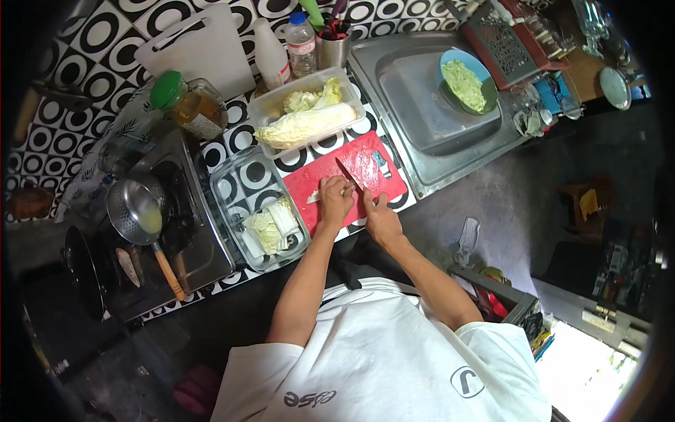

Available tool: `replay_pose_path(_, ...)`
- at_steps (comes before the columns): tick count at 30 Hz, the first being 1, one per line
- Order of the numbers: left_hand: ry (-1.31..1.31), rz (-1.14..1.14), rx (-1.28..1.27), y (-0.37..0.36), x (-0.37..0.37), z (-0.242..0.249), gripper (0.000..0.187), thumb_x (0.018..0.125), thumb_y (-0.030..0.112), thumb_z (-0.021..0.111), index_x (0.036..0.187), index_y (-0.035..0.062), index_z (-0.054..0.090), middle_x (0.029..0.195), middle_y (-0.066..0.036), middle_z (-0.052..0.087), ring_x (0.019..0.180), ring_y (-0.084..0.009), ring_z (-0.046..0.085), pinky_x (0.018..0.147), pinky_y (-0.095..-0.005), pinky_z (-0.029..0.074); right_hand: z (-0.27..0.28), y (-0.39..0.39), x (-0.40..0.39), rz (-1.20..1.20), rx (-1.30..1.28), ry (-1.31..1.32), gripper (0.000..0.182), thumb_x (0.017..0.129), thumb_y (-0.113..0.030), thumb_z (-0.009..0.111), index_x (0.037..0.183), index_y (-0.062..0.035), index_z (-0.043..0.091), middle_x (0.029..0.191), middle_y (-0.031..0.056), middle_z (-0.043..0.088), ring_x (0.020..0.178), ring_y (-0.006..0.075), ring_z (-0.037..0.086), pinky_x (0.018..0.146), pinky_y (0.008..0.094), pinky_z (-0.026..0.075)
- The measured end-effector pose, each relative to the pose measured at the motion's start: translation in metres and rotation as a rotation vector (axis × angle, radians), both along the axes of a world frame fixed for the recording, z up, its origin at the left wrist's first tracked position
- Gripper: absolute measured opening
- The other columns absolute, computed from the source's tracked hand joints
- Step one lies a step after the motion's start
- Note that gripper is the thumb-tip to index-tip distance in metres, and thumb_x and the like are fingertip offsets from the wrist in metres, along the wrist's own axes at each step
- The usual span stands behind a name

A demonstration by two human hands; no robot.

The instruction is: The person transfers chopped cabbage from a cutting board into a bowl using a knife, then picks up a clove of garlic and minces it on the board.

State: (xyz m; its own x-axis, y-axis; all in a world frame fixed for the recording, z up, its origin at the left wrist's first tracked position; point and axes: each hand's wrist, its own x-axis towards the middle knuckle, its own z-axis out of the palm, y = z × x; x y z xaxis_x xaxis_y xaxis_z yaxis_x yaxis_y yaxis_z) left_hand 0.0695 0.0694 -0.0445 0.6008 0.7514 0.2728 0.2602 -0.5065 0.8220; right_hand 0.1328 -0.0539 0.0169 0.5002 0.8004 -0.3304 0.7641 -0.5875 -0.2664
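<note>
A red cutting board (361, 156) lies on the patterned counter in front of me. My right hand (383, 219) grips a knife (348, 171), its blade pointing away across the board. Just left of the blade, my left hand (337, 200) has its fingers curled together over the board; what they press on is too small to tell. Pale bits of cabbage (313, 197) show beside it. Behind the board, a plastic container (259, 112) holds cabbage (306, 126). Left of the board, a glass container (223, 184) holds cut cabbage pieces (271, 228).
At the right, a bowl (450, 95) of shredded greens sits at the sink (415, 169). A strainer pan (133, 211) rests on the stove (204, 239) at the left. A green-lidded jar (200, 116), a water bottle (301, 49) and a white board (211, 60) stand behind.
</note>
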Motion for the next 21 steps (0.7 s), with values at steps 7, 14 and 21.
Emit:
replay_pose_path(7, 0.06, 0.013, -0.021, 0.001, -0.002, 0.004, 0.007, 0.066, 0.006, 0.068, 0.072, 0.003, 0.066, 0.085, -0.01, 0.064, 0.084, -0.0299, 0.056, 0.076, -0.0386, 0.046, -0.003, -0.003, 0.009, 0.046, 0.038, 0.005, 0.066, 0.076, -0.002, 0.056, 0.136, -0.0057, 0.03, 0.103, 0.0262, 0.045, 0.069, 0.0401, 0.063, 0.061, 0.0454, 0.053)
replay_pose_path(14, 0.112, -0.001, -0.18, 0.007, -0.003, 0.018, 0.012, 0.067, 0.003, 0.068, 0.079, 0.0058, 0.069, 0.083, -0.009, 0.063, 0.083, -0.0288, 0.056, 0.074, -0.0382, 0.045, 0.006, -0.015, 0.016, -0.004, 0.053, 0.083, 0.063, 0.076, -0.005, 0.057, 0.135, -0.0067, 0.033, 0.104, 0.029, 0.045, 0.071, 0.0417, 0.062, 0.062, 0.0472, 0.053)
replay_pose_path(21, 0.124, -0.028, 0.0, 0.003, -0.007, 0.005, 0.015, 0.067, -0.001, 0.065, 0.08, 0.0057, 0.069, 0.083, -0.01, 0.062, 0.081, -0.0282, 0.055, 0.072, -0.0382, 0.045, 0.065, 0.014, 0.017, -0.01, -0.046, 0.158, 0.059, 0.078, -0.003, 0.057, 0.132, 0.0035, 0.036, 0.107, 0.0348, 0.047, 0.082, 0.0448, 0.062, 0.07, 0.046, 0.053)
